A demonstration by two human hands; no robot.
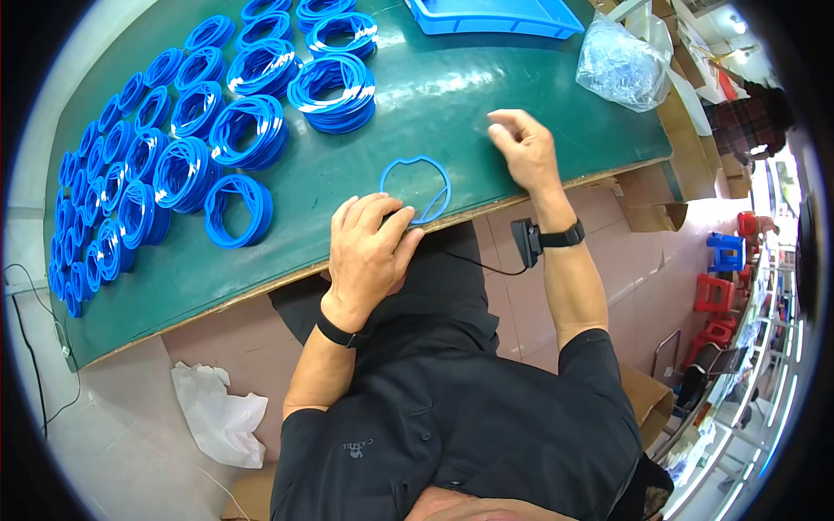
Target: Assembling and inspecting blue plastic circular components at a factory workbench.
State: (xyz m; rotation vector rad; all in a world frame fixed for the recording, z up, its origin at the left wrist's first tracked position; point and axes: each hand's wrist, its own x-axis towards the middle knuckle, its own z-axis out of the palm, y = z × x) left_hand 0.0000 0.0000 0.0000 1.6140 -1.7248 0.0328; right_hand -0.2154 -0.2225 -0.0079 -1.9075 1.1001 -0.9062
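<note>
Rubber is what we are seeing most of from the head camera: a thin blue ring (415, 187), smooth and floppy, is lying flat on the green mat (452, 95) close to its near edge. The ring is not quite round; its outline is wavering into a loose oval, and its long axis is running roughly from the far left to the near right, toward the mat's edge.

Our left hand (369, 252) is resting palm down at that edge, its fingers lying close together and slightly curled, with the fingertips pressing on the near part of the ring. Our right hand (521, 148) is sitting just right of the ring, its fingers curled in loosely toward the thumb; we cannot tell whether they are pinching anything. Both wrists are wearing black bands.

Bundles of blue rings (187, 148), each tied with a pale strip, are lying in rows across the left of the mat. A blue tray (495, 17) is sitting at the far edge, and a clear bag (621, 65) of small pale pieces is lying to its right.

The mat is looking matte and slightly glossy under the lights, covering a wooden board. Below it the floor is showing pinkish tiles, a crumpled white bag (217, 417), cardboard and red and blue stools (721, 278).
</note>
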